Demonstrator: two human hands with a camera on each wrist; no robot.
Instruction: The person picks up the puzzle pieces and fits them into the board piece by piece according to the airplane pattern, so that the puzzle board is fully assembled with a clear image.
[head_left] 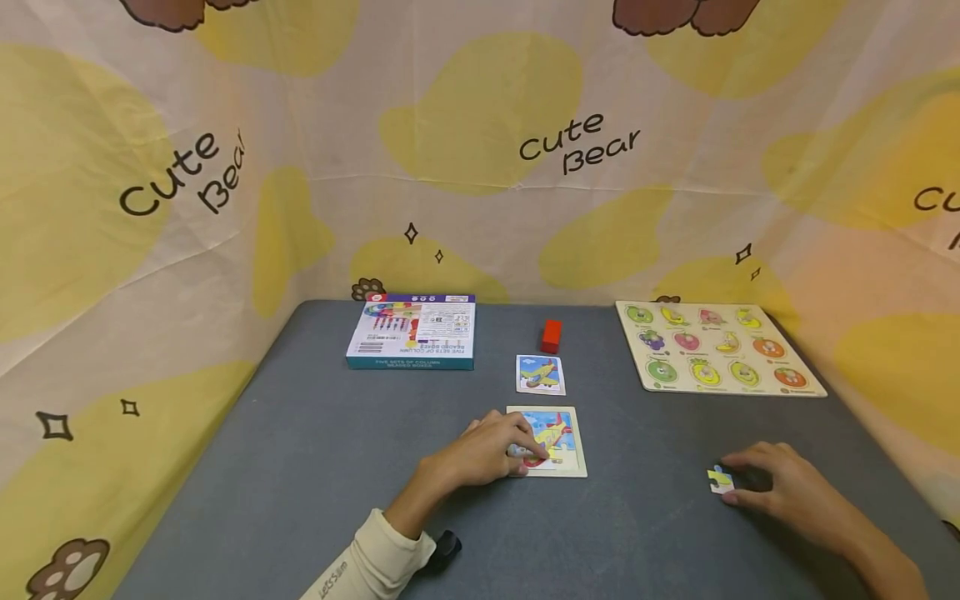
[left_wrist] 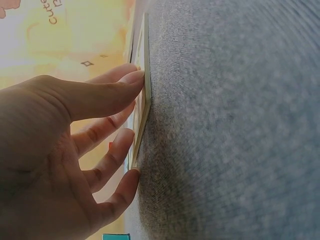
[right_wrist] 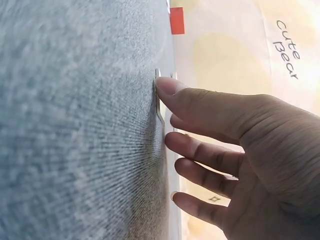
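Note:
A wooden tray puzzle [head_left: 580, 442] with a yellow and red airplane picture lies on the grey table. My left hand [head_left: 491, 447] rests over its left side, thumb at the near edge and fingertips on the picture. In the left wrist view the fingers [left_wrist: 117, 150] are spread and gently bent along the board. Farther right, my right hand [head_left: 787, 492] pinches a jigsaw piece [head_left: 721, 481] with yellow and white print between thumb and index finger, low at the table. The piece shows as a thin edge in the right wrist view, its face mostly hidden.
Behind the puzzle lies an airplane picture card [head_left: 540, 375], with a red block [head_left: 551, 336] beyond it. A flat game box [head_left: 410, 337] sits at the back left. A fruit puzzle board [head_left: 720, 348] lies at the back right. Printed cloth walls surround the table.

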